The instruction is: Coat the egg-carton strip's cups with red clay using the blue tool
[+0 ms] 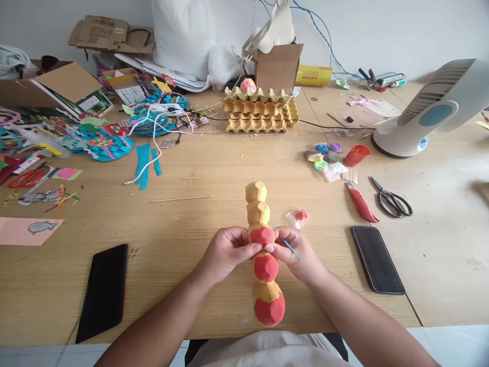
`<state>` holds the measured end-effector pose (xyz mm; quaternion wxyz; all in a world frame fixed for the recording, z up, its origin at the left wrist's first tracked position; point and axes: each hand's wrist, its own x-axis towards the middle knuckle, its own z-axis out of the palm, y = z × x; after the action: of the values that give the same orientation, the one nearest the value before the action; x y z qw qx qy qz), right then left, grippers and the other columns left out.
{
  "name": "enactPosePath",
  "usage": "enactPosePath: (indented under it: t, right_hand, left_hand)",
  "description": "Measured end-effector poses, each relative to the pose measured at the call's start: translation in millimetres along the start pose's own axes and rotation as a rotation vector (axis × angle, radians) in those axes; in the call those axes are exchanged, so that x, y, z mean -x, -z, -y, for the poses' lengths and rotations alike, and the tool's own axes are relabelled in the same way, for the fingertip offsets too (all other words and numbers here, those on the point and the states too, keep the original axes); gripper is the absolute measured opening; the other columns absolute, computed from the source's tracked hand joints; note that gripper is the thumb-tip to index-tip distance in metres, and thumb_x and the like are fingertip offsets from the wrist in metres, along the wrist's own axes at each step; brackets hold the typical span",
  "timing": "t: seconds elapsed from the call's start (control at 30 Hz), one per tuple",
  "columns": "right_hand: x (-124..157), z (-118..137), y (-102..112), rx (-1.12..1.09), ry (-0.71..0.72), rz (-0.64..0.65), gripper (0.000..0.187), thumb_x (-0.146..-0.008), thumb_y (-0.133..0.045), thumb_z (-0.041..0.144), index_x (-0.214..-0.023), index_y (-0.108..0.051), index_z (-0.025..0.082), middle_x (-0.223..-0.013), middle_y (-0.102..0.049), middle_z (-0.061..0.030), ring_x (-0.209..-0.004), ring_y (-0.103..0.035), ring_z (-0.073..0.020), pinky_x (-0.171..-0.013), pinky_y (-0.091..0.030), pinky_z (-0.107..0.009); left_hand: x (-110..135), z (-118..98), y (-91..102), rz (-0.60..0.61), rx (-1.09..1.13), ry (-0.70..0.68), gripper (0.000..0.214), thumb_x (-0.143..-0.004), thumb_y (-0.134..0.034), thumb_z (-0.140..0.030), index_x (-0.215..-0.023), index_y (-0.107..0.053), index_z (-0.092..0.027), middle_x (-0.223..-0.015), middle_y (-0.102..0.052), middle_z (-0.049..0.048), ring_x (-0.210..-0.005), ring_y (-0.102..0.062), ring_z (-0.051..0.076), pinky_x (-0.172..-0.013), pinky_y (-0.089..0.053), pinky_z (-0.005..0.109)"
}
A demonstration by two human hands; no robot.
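A chain of egg-carton cups (263, 250) lies lengthways on the wooden table (191, 244), pointing away from me. Three near cups are partly covered in red clay, the far two are bare yellow. My left hand (225, 253) pinches the chain from the left, thumb and fingers pressed on the seam between two red cups. My right hand (294, 252) presses the same spot from the right and also holds a thin blue stick (291, 248) between its fingers. A small bag of red clay (298, 218) lies just beyond my right hand.
Two black phones (104, 290) (376, 259) lie at either side. A red box cutter (361, 204), black scissors (391, 200), a red cup (356, 154) and clay bags (324, 158) sit at right. Stacked egg trays (260, 113), a cardboard box (278, 66), a white fan (431, 109) and paper crafts (99, 142) stand further back.
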<state>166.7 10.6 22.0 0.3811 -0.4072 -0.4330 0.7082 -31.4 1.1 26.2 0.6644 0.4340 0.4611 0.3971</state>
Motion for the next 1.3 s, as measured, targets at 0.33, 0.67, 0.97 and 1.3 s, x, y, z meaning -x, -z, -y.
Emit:
enactPosePath:
  t: [0.33,0.67,0.97,1.3]
  right_hand:
    - [1.6,-7.5,0.8,-0.287,-0.047,0.057,0.035,-0.077,-0.085,0.052,-0.079,-0.072,0.019,-0.068,-0.064,0.0017,-0.063,-0.055,-0.0115,-0.065,-0.044,-0.027]
    - [0.7,-3.7,2.3,-0.109,0.111,0.065,0.029,-0.085,-0.08,0.043,-0.073,-0.069,0.019,-0.065,-0.061,0.0031,-0.061,-0.053,-0.01,-0.061,-0.044,-0.024]
    - [2.5,5.5,0.2,0.035,0.115,0.04,0.034,-0.086,-0.077,0.048,-0.07,-0.066,0.02,-0.065,-0.059,0.0019,-0.062,-0.052,-0.0124,-0.062,-0.047,-0.027]
    - [2.8,4.8,-1.3,0.074,0.111,0.023,0.034,-0.086,-0.077,0.048,-0.071,-0.065,0.02,-0.066,-0.059,0.0016,-0.063,-0.053,-0.0132,-0.063,-0.045,-0.028]
  left_hand:
    - [-3.4,1.6,9.3,0.134,0.177,0.008,0.035,-0.073,-0.086,-0.048,-0.084,-0.08,-0.015,-0.077,-0.073,0.0057,-0.073,-0.06,0.017,-0.071,-0.047,0.031]
    - [1.8,-11.0,15.3,0.009,-0.301,-0.07,0.034,-0.076,-0.082,-0.048,-0.079,-0.076,-0.015,-0.075,-0.07,0.0051,-0.072,-0.059,0.018,-0.065,-0.043,0.029]
    - [0.6,-11.5,11.6,-0.024,-0.346,-0.113,0.032,-0.075,-0.084,-0.046,-0.078,-0.076,-0.016,-0.075,-0.071,0.0053,-0.07,-0.061,0.018,-0.063,-0.045,0.027]
    - [-0.1,-17.4,14.9,0.005,-0.457,-0.153,0.03,-0.076,-0.083,-0.046,-0.08,-0.077,-0.016,-0.077,-0.072,0.0061,-0.072,-0.064,0.02,-0.063,-0.047,0.026]
